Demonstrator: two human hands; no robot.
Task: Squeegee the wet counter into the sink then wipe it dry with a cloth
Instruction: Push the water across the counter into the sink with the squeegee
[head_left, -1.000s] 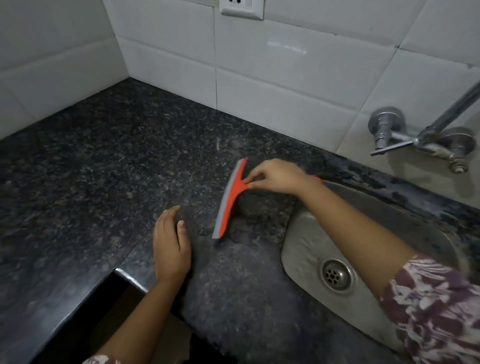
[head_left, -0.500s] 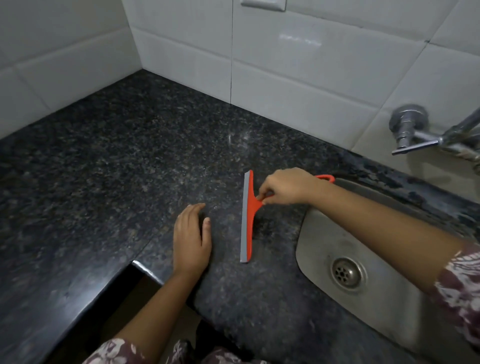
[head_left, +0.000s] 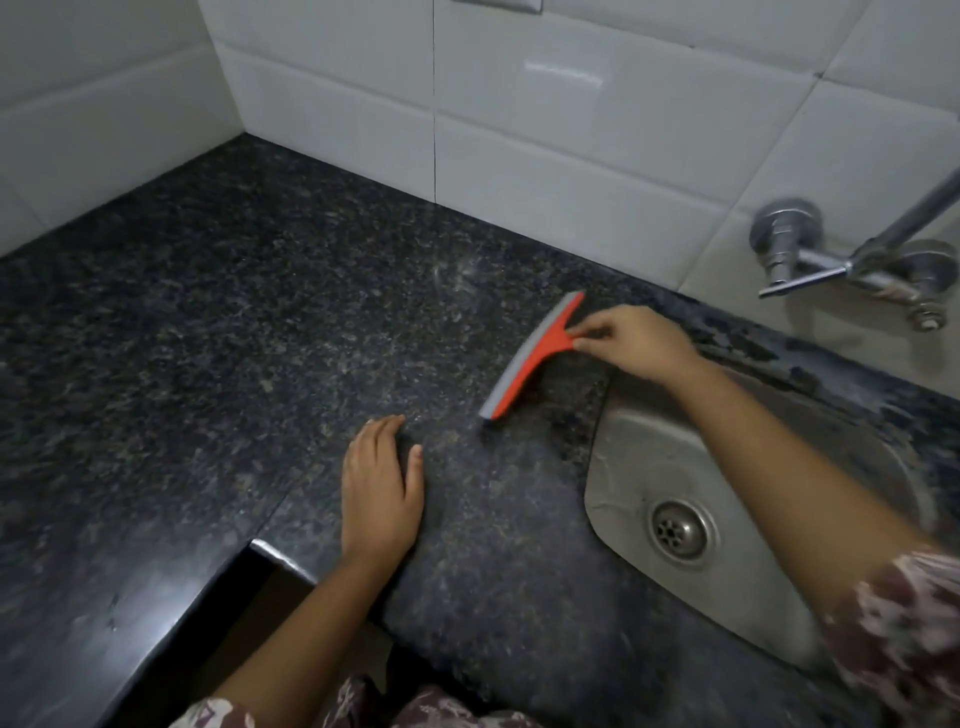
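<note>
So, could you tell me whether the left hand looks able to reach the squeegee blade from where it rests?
Probably yes. The left hand lies flat on the counter, and only bare stone separates it from the near end of the squeegee, which the right hand holds by its handle.

Home kitchen: granite counter (head_left: 218, 322), steel sink (head_left: 737, 587), tiled wall (head_left: 571, 119).

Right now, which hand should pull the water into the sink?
The right hand. It already grips the squeegee beside the sink; the left hand lies flat and empty.
</note>
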